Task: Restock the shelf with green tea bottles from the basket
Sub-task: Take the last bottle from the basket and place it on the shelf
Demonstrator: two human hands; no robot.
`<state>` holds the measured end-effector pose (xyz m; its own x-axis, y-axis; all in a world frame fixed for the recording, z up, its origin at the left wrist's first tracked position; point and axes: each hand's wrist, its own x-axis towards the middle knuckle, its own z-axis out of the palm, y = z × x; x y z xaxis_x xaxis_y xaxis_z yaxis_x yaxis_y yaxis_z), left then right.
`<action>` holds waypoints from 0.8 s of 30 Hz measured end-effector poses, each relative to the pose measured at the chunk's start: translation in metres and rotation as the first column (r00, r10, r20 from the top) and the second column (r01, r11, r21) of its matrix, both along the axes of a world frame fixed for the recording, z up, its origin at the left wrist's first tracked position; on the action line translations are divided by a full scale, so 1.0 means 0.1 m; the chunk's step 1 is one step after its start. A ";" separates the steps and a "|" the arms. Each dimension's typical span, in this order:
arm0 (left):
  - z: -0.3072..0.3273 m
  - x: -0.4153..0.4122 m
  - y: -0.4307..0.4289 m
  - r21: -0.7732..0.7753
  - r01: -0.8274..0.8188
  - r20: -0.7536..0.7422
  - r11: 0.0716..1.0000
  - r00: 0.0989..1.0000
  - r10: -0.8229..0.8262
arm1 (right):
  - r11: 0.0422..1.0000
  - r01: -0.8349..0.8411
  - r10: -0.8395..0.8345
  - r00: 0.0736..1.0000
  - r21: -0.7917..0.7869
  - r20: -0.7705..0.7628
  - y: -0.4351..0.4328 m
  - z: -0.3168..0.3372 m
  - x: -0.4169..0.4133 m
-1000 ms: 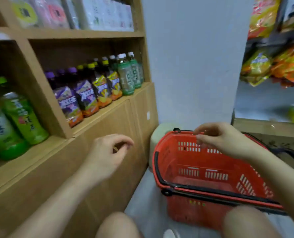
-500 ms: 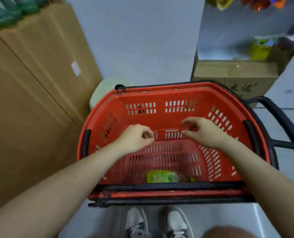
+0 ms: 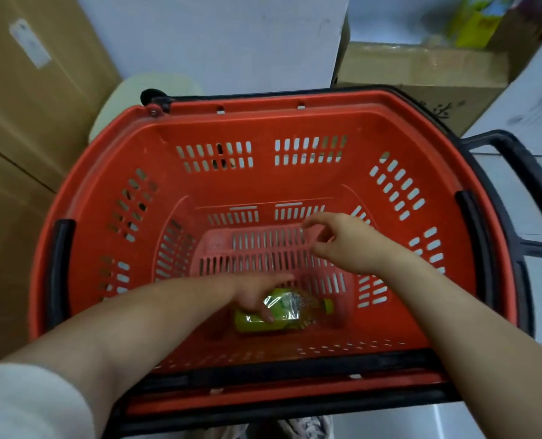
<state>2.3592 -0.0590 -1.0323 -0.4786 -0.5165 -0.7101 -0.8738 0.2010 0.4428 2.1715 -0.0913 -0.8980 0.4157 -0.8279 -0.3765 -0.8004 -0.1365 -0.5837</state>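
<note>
A red plastic basket (image 3: 263, 104) stands on the floor right below me. One green tea bottle (image 3: 298, 312) lies on its side at the near end of the basket floor, cap pointing right. My left hand (image 3: 254, 294) is down inside the basket with its fingers curled over the bottle's left half. My right hand (image 3: 349, 245) hovers above the basket floor to the right of it, fingers loosely apart, holding nothing. The shelf's bottles are out of view.
The wooden side of the shelf cabinet (image 3: 26, 153) fills the left. A pale green round object (image 3: 143, 93) sits behind the basket's left corner, a cardboard box (image 3: 421, 74) behind its right. The basket's black pull handle (image 3: 523, 160) sticks out right. My shoes (image 3: 304, 427) touch the near edge.
My view has swung from the shelf down into the basket. Both hands have dropped inside it, and my left hand has reached the bottle and closed over it.
</note>
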 end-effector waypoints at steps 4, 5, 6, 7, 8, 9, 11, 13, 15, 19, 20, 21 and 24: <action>-0.01 -0.02 -0.02 0.051 -0.067 -0.085 0.996 0.994 0.071 | 0.998 -0.005 0.007 0.999 0.061 -0.041 0.03 -0.06 -0.04; 0.02 -0.05 -0.03 0.038 -0.042 -0.107 0.998 0.993 0.046 | 0.997 -0.011 0.016 0.998 0.074 -0.059 0.03 -0.07 -0.05; 0.05 -0.08 -0.05 0.022 0.008 -0.122 1.000 0.992 -0.005 | 0.996 -0.022 0.028 0.997 0.084 -0.078 0.02 -0.08 -0.07; 0.08 -0.12 -0.04 0.004 0.076 -0.125 0.997 0.989 -0.075 | 0.995 -0.035 0.044 0.995 0.090 -0.093 0.01 -0.08 -0.08; 0.11 -0.15 -0.03 -0.007 0.130 -0.119 0.991 0.984 -0.130 | 0.994 -0.045 0.056 0.993 0.102 -0.105 0.01 -0.09 -0.09; 0.13 -0.17 -0.01 -0.015 0.159 -0.115 0.987 0.980 -0.160 | 0.991 -0.056 0.070 0.991 0.124 -0.117 0.02 -0.10 -0.09; 0.13 -0.14 -0.02 -0.019 0.137 -0.137 0.990 0.981 -0.138 | 0.974 -0.108 0.141 0.976 0.198 -0.166 0.08 -0.14 -0.08; 0.11 -0.05 -0.08 -0.029 0.042 -0.133 0.999 0.990 -0.045 | 0.936 -0.174 0.247 0.944 0.306 -0.219 0.15 -0.22 -0.04; 0.08 0.05 -0.17 -0.081 -0.098 -0.108 0.992 0.990 0.089 | 0.900 -0.223 0.329 0.912 0.375 -0.246 0.17 -0.29 0.01; -0.04 0.22 -0.22 0.067 -0.360 -0.077 0.930 0.928 0.365 | 0.911 -0.207 0.309 0.915 0.356 -0.260 0.06 -0.35 0.06; -0.09 0.24 -0.19 0.118 -0.395 -0.051 0.911 0.914 0.402 | 0.910 -0.199 0.303 0.919 0.364 -0.253 0.04 -0.37 0.07; -0.13 0.26 -0.14 0.118 -0.400 -0.002 0.909 0.915 0.403 | 0.903 -0.192 0.302 0.920 0.385 -0.250 0.04 -0.40 0.08; -0.28 0.29 -0.04 0.059 -0.424 0.056 0.904 0.905 0.421 | 0.892 -0.185 0.301 0.925 0.413 -0.234 0.07 -0.48 0.12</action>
<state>2.3886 -0.0631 -1.0608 -0.1955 -0.6138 -0.7649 -0.8878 -0.2206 0.4039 2.1834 -0.0842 -0.9465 0.4126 -0.4860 -0.7704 -0.9090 -0.1649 -0.3828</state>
